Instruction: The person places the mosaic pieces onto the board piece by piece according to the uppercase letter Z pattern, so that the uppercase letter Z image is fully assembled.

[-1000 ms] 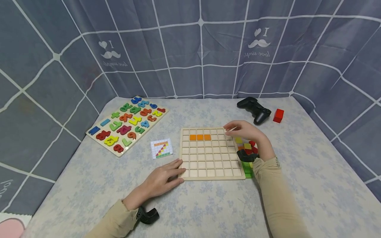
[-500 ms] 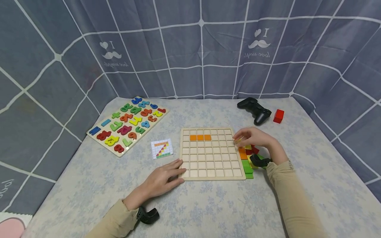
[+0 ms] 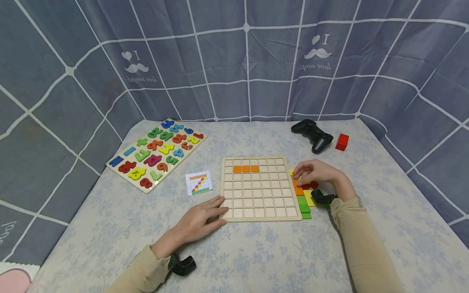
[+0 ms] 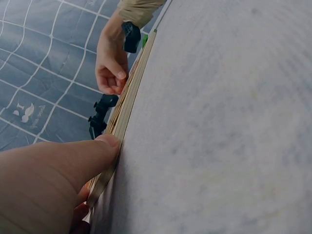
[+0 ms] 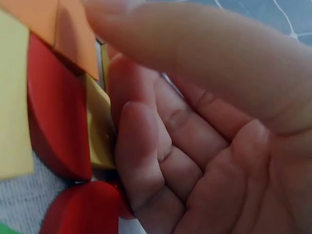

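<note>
Resting the left hand (image 3: pixel 198 221), loosely spread, on the board (image 3: pixel 261 194) in head view, with orange tiles (image 3: pixel 299 191) just right of it. From left wrist, best press lightly. From right wrist, cannot tell whether pinching with the right hand (image 5: pixel 209 129); best lift one tile alone.

A flat, pale board with raised, glossy numerals and signs in red, orange, yellow, green, blue and magenta (image 3: pixel 155 151) lies slantwise at the far left of the counter, under its pale, blue-flowered cloth (image 3: pixel 269 258). Towards the far right lies a matt black two-grip game controller (image 3: pixel 312 135), and just beside it, not touching, a plain red rectangular block (image 3: pixel 342 142). Blue-grey, white-gridded fabric hangings (image 3: pixel 269 57) bear white hearts, moustaches and mirrored lettering. A pink rounded shape with a white scalloped surround (image 3: pixel 14 280) is cut off at lower left.
</note>
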The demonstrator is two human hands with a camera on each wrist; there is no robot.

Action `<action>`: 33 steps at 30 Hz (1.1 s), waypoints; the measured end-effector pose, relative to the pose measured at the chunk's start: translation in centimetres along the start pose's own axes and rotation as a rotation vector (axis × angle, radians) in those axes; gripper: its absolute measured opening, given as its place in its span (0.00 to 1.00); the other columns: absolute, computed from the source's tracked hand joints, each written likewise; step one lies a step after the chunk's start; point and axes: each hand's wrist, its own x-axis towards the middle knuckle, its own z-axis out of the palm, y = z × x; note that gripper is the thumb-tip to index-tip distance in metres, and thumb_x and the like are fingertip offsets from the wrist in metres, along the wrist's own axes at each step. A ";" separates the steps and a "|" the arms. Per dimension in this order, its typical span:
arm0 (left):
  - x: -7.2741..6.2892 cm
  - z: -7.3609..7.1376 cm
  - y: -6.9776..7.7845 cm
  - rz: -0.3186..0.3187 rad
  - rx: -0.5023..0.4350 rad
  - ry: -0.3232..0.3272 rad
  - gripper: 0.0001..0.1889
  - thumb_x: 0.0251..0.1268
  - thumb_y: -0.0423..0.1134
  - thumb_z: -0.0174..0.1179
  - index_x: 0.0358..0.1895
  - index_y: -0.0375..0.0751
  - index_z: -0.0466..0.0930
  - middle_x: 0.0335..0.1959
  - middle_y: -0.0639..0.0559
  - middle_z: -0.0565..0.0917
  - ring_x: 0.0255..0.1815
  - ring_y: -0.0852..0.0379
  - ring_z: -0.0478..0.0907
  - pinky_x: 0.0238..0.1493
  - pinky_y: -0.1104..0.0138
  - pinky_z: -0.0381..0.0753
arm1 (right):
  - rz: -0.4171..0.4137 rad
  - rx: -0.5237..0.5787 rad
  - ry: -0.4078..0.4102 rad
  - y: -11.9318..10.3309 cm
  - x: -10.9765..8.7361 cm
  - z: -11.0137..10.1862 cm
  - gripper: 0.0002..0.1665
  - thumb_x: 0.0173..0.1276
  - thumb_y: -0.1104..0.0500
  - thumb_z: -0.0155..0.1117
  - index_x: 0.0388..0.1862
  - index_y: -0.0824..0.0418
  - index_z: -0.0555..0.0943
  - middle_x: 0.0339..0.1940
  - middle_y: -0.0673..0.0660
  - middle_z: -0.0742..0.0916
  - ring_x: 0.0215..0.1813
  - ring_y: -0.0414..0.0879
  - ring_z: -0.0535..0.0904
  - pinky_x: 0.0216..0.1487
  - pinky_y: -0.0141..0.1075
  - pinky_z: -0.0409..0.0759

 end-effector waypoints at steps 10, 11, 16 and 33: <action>0.0 -0.1 0.0 0.000 0.003 -0.005 0.22 0.66 0.48 0.58 0.58 0.41 0.78 0.66 0.42 0.69 0.68 0.49 0.62 0.63 0.56 0.69 | 0.027 -0.058 -0.022 -0.6 0.4 0.2 0.19 0.54 0.68 0.71 0.44 0.74 0.78 0.38 0.58 0.84 0.31 0.45 0.79 0.35 0.35 0.81; 0.1 -0.1 0.0 0.003 0.004 -0.003 0.22 0.66 0.48 0.58 0.58 0.41 0.78 0.65 0.42 0.69 0.68 0.49 0.63 0.63 0.56 0.69 | 0.033 -0.065 -0.023 -0.6 0.4 0.2 0.19 0.54 0.68 0.71 0.44 0.74 0.78 0.37 0.58 0.84 0.31 0.45 0.79 0.35 0.34 0.80; 0.0 0.0 0.0 0.011 0.003 0.005 0.21 0.66 0.48 0.58 0.58 0.40 0.78 0.65 0.41 0.69 0.68 0.48 0.63 0.63 0.57 0.69 | 0.049 -0.095 -0.035 -1.2 0.5 0.4 0.18 0.55 0.68 0.70 0.43 0.73 0.78 0.34 0.57 0.84 0.30 0.44 0.77 0.33 0.33 0.79; 0.0 0.0 0.1 0.004 -0.001 -0.003 0.22 0.66 0.48 0.58 0.58 0.40 0.78 0.65 0.41 0.69 0.68 0.49 0.63 0.63 0.56 0.69 | -0.019 -0.250 0.246 -5.0 1.8 2.0 0.10 0.60 0.60 0.68 0.39 0.64 0.83 0.34 0.55 0.85 0.35 0.48 0.77 0.37 0.37 0.76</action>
